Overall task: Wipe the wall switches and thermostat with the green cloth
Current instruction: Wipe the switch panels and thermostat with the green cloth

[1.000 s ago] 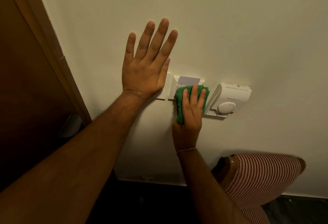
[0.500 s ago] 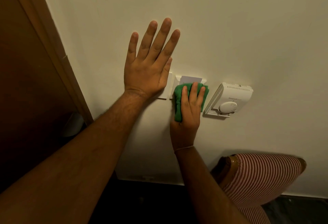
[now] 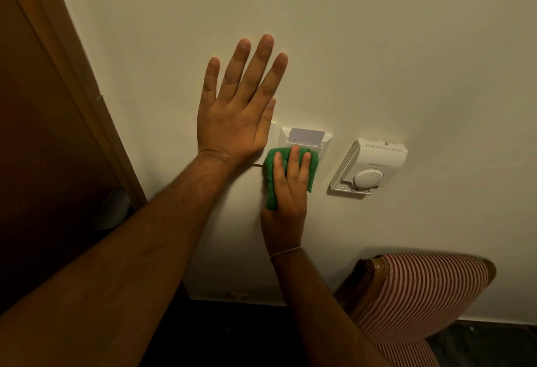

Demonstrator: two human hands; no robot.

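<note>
My right hand (image 3: 287, 195) presses the folded green cloth (image 3: 271, 183) flat against the lower part of a white card-holder switch (image 3: 305, 137) on the cream wall; a pale card sticks out of its top. My left hand (image 3: 238, 110) lies flat on the wall with fingers spread, covering most of a second white switch plate (image 3: 273, 137) just left of the card holder. The white thermostat (image 3: 373, 164) with a round dial is mounted to the right, apart from the cloth.
A brown wooden door frame (image 3: 72, 75) runs down the left side. Below right stands a chair with red-and-white striped upholstery (image 3: 421, 294) and a wooden frame, close to the wall. The floor below is dark.
My right hand has slid the cloth slightly down and left on the card-holder switch, away from the thermostat. My left hand stays flat on the wall.
</note>
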